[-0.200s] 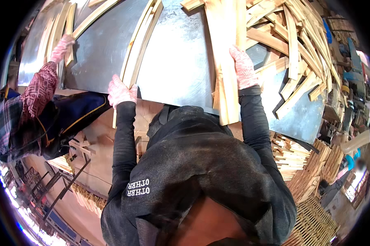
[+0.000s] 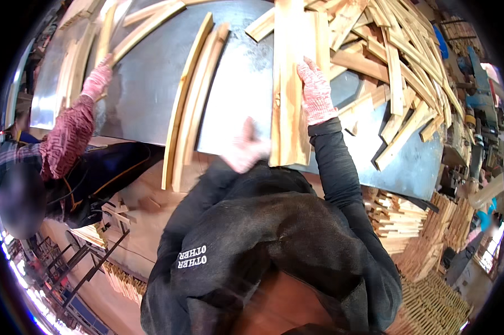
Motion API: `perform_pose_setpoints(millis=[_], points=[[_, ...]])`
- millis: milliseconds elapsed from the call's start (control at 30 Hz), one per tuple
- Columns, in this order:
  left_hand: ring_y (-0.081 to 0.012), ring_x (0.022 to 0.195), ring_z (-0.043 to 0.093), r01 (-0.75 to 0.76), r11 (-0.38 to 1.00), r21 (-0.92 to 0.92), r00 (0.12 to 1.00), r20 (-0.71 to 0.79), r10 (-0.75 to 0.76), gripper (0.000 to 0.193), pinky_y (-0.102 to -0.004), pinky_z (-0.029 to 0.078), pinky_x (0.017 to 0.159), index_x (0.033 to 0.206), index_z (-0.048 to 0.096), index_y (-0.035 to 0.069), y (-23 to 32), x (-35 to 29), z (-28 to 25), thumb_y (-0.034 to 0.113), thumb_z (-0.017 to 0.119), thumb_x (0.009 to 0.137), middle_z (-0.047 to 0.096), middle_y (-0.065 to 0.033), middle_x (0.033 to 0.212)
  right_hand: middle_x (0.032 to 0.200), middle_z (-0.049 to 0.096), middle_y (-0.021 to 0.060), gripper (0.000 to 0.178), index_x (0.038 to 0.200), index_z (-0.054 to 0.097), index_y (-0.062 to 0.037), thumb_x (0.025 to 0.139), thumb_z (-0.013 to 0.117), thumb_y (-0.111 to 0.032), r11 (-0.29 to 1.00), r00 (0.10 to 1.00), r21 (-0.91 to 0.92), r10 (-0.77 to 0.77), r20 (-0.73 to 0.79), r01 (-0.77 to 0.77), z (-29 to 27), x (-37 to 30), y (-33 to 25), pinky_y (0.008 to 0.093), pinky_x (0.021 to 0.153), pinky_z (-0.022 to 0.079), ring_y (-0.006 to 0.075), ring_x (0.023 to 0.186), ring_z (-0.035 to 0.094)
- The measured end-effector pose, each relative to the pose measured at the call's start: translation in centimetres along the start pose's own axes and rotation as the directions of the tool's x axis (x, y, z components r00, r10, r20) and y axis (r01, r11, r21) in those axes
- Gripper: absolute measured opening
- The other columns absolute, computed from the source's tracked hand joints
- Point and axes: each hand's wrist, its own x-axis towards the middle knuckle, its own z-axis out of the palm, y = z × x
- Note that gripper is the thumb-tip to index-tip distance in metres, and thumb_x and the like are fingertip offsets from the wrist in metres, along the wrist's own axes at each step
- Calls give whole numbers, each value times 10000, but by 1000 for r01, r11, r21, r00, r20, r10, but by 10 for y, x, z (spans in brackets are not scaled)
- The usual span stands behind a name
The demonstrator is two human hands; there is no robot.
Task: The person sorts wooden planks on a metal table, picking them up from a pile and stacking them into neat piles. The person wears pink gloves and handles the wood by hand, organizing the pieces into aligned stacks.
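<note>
Long pale wooden boards (image 2: pixel 288 106) lie lengthwise before me, their near ends at the metal table's front edge. My right hand (image 2: pixel 317 92), in a pink-and-white knit glove, grips their right side, fingers pointing away from me. My left hand (image 2: pixel 246 149), in a similar glove, is blurred by motion just left of the boards' near end. Its thumb stands apart from the fingers, and nothing shows in it. Further left, several narrow wooden strips (image 2: pixel 199 106) lie side by side, their near ends jutting past the table edge.
A jumbled pile of wooden strips (image 2: pixel 394 61) covers the right of the metal table (image 2: pixel 235 95). On the left, a co-worker's gloved hand (image 2: pixel 98 78) touches a wooden strip. Stacked wood (image 2: pixel 397 215) stands below the table's right side.
My left hand has left the narrow strips and moved right, toward the boards. The boards, slanted before, now lie straighter, and my right hand has shifted slightly left with them.
</note>
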Motion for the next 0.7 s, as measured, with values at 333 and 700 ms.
perform_pose_setpoints(millis=[333, 700], points=[[-125, 542, 598, 59, 817, 573, 978, 132, -163, 289, -251, 460, 442, 1102, 561, 17, 80, 95, 33, 191, 648, 889, 629, -57, 714, 1153, 622, 109, 442, 1335, 503, 25, 971, 570, -217, 961, 955, -113, 229, -189, -253, -45, 3, -29, 283, 864, 496, 160, 1015, 588], [-152, 691, 674, -335, 575, 746, 940, 226, 255, 201, -308, 551, 606, 888, 634, 42, 146, 372, 39, 242, 617, 906, 682, -84, 807, 1320, 503, 226, 779, 1457, 359, -28, 834, 738, -302, 487, 971, -847, 205, -126, -212, -67, -14, -5, 390, 1004, 442, 332, 1205, 524]])
